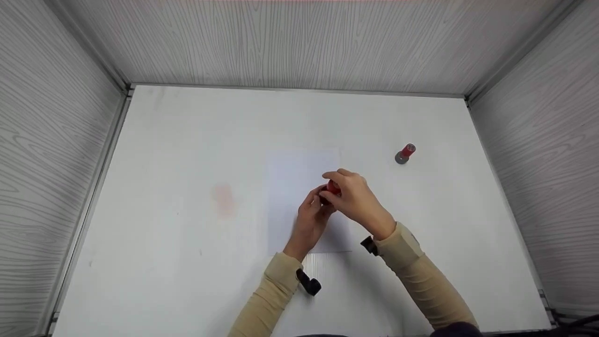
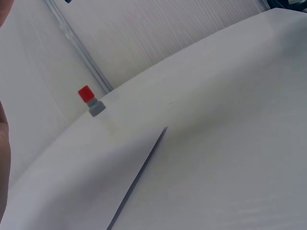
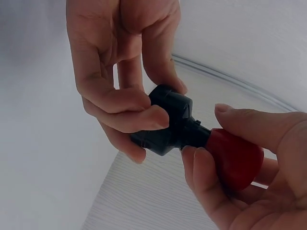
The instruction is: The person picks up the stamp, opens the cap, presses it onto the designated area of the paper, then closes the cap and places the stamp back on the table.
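A hand stamp with a rounded red handle [image 3: 236,158] and a wide black base [image 3: 173,106] is held between both hands above a white sheet of paper [image 1: 295,196]. My left hand [image 1: 309,224] grips the black base, thumb on one side and fingers on the other. Around the red handle curl the thumb and fingers of my right hand [image 1: 359,200]. In the right wrist view the stamp lies tilted, with a narrow black neck joining base and handle. Only slivers of a hand show at the edge of the left wrist view.
A second, slimmer stamp-like piece with a red top and grey base [image 1: 405,154] stands at the right, beyond the paper. A faint pinkish smudge [image 1: 224,200] marks the white table [image 1: 154,150] on the left. Grey wood-grain panels [image 1: 299,44] enclose the back and sides.
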A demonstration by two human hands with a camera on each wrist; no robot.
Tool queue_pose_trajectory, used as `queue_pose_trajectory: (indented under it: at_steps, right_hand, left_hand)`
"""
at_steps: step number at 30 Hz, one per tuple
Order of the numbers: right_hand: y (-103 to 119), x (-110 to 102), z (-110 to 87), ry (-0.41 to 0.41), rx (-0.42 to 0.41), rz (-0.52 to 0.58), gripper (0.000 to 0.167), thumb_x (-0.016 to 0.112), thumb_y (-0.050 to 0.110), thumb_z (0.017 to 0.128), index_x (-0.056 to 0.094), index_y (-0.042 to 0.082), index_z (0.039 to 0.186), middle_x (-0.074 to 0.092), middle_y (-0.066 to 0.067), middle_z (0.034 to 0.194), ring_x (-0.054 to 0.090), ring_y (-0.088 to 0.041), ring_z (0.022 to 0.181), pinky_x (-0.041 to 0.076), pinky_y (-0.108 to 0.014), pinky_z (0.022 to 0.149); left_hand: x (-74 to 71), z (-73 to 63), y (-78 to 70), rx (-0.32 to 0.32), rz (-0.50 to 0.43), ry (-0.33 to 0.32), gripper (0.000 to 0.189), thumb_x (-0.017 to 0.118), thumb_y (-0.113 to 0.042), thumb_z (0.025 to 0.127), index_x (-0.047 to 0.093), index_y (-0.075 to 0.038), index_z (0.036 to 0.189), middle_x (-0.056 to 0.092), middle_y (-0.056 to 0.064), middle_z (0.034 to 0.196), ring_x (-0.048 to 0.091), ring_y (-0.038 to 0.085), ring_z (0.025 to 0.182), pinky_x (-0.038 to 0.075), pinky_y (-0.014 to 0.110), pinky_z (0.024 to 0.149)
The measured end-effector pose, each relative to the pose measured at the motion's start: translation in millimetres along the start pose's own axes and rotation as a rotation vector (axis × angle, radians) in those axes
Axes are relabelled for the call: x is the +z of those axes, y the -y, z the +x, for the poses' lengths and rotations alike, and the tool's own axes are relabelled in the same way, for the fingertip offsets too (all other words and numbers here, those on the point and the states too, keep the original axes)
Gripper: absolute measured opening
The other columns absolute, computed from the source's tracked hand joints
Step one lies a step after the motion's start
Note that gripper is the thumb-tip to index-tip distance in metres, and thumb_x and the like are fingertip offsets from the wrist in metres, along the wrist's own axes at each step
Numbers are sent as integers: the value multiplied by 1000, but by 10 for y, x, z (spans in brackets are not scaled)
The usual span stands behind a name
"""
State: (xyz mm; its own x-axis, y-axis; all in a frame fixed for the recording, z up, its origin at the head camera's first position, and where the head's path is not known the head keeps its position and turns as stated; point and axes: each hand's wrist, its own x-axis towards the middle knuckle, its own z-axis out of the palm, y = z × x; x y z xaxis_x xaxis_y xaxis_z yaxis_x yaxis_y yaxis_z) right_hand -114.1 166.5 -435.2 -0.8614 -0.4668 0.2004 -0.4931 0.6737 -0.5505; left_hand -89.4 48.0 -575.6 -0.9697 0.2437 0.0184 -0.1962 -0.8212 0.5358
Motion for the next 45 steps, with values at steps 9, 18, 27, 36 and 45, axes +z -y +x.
queue_pose_trajectory:
  at_steps: [9, 18, 27, 36, 45]
  right_hand:
    - [-16, -53, 14, 23, 2, 62, 27, 77, 4, 86, 70, -4, 110, 65, -11, 85, 56, -19, 69, 53, -30, 60]
    - [-64, -51, 34, 36, 37, 64, 20, 74, 6, 88, 70, -4, 106, 65, -11, 84, 54, -20, 70, 50, -30, 59]
    - [-66, -59, 16, -9, 49, 56, 16, 74, 4, 88, 70, -5, 101, 64, -12, 82, 56, -22, 70, 52, -33, 61]
    - [-71, -77, 4, 3, 73, 94, 13, 75, 5, 87, 71, -3, 96, 62, -8, 75, 52, -19, 64, 47, -29, 56]
    - [-83, -100, 32, 4, 114, 143, 12, 74, 7, 88, 71, -2, 95, 64, -9, 77, 53, -19, 64, 49, -29, 56]
  left_hand:
    - [-40, -10, 34, 28, 66, 26, 44, 57, -31, 98, 52, -6, 135, 58, 13, 126, 58, 23, 109, 49, 33, 98]
    - [-53, 2, 51, 79, 94, 58, 39, 54, -26, 100, 53, -6, 134, 57, 12, 127, 58, 23, 107, 51, 32, 95]
    - [33, -17, 53, 134, 77, 54, 32, 52, -21, 102, 53, -9, 132, 58, 10, 126, 60, 22, 106, 50, 34, 94]
    - [48, -75, 27, 130, 145, 79, 31, 46, -17, 105, 50, -2, 133, 58, 14, 121, 56, 26, 99, 51, 32, 91]
    - [62, -80, 23, 216, 193, 90, 28, 40, -3, 106, 46, 1, 133, 55, 18, 126, 58, 27, 97, 53, 34, 89]
